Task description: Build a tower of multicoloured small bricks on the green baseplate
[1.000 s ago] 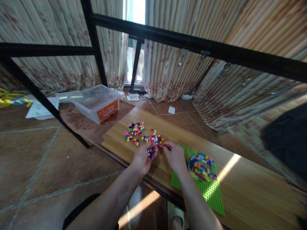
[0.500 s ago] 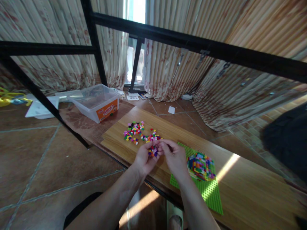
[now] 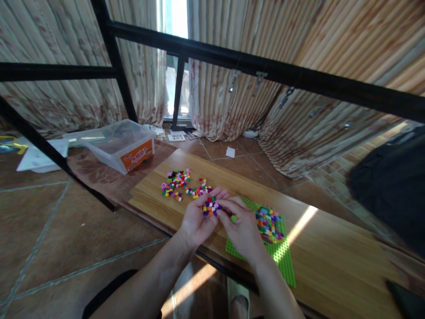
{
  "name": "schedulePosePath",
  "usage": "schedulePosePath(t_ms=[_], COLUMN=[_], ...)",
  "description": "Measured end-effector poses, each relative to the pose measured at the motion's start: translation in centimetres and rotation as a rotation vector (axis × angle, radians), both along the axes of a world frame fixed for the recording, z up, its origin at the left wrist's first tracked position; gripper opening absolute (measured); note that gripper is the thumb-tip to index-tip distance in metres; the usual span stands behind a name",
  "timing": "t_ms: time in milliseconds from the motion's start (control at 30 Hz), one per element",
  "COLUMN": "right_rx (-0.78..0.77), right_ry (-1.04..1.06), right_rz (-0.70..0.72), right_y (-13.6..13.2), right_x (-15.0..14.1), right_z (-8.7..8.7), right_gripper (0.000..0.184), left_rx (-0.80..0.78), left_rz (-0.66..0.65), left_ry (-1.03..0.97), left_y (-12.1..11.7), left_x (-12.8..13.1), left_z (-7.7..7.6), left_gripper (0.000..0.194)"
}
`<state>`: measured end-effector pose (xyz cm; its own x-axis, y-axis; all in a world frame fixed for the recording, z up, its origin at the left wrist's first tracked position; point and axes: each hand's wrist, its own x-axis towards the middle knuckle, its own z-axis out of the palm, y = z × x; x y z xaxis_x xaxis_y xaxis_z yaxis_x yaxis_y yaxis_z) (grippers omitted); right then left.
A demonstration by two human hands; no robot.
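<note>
My left hand (image 3: pixel 195 223) is cupped palm up around a small heap of coloured toy bricks (image 3: pixel 210 208). The thumb and fingertips of my right hand (image 3: pixel 244 228) are pinched together at the right edge of that heap, on a tiny brick largely hidden by the fingers. A bit of lime green shows between the right fingers; whether it is a brick or the plate behind, I cannot tell. Right of my hands, a multicoloured brick build (image 3: pixel 270 225) stands on a green studded baseplate (image 3: pixel 286 266), partly covered by my right hand.
Loose bricks (image 3: pixel 177 179) lie in scattered piles on the wooden table (image 3: pixel 332 261) beyond my left hand. A clear plastic box (image 3: pixel 113 146) with an orange label stands on the floor at left. Black metal bars (image 3: pixel 206 48) cross in front of the curtains (image 3: pixel 229 102).
My right fingertips have come down from above the left fingers to the bricks in the palm. The left fingers have opened out somewhat. The whole view has shifted slightly.
</note>
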<state>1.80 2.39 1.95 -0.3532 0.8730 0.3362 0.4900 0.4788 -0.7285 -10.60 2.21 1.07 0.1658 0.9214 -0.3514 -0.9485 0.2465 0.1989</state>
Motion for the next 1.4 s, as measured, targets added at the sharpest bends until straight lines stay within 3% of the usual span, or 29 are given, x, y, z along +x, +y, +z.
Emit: schedulePosePath(t_ms=[400,633,800,933,1067,1200,1400], right_rx=[0.18,0.226,0.121,0.006,-0.026,-0.069,-0.064], right_ry=[-0.139,-0.052,0.145,0.387,0.419,0.34,0.318], right_rz=[-0.038,-0.087,-0.151,-0.418,-0.612,-0.6,-0.538], right_y=[-0.5,-1.1,-1.3,-0.2,1.1,1.6,2.1], right_x=[1.5,2.1,3.6,7.4,11.8,14.1,14.1], right_z=[-0.3,0.3,1.0,1.1,0.2,-1.4,-2.2], right_gripper=[0.021,0.021,0.023,0.025,0.029,0.032,0.025], left_rx=[0.03,-0.055,-0.137,-0.181,-0.195,-0.196,-0.189], left_rz=[-0.075,-0.107,-0.129,-0.118,-0.109,-0.116,-0.115], left_ry=[0.015,0.072,0.117,0.174,0.208,0.226,0.253], left_y=[-0.2,-0.2,-0.3,-0.3,0.0,0.2,0.3], left_x=[1.9,3.0,4.0,4.4,4.3,4.1,4.2], left_z=[0.0,0.0,-0.4,-0.9,-1.1,-1.1,-1.2], left_gripper=[0.026,0.024,0.021,0.019,0.018,0.018,0.018])
